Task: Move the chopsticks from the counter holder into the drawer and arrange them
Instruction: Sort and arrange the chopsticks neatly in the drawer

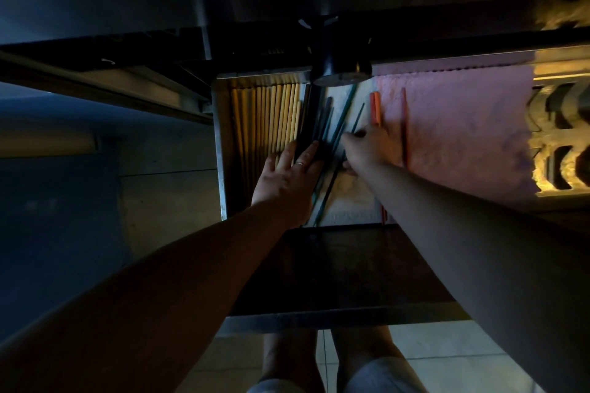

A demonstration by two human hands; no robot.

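An open drawer point(219, 150) holds a neat row of yellow chopsticks point(271, 118) along its left side. Beside them lie dark black and green chopsticks point(322, 118), some fanned at angles. My left hand point(287, 179) lies flat, fingers spread, pressing on the dark ones. My right hand point(367, 150) pinches thin green chopsticks point(346, 108) between its fingertips. Orange chopsticks point(375, 107) and a single reddish one point(404, 124) rest on the pink liner point(456, 131) to the right.
A dark round holder point(340, 72) stands at the counter edge above the drawer's back. The dark drawer front point(335, 274) spans below my arms. A patterned metal rack point(558, 137) glows at the right. Tiled floor and my legs show at the bottom.
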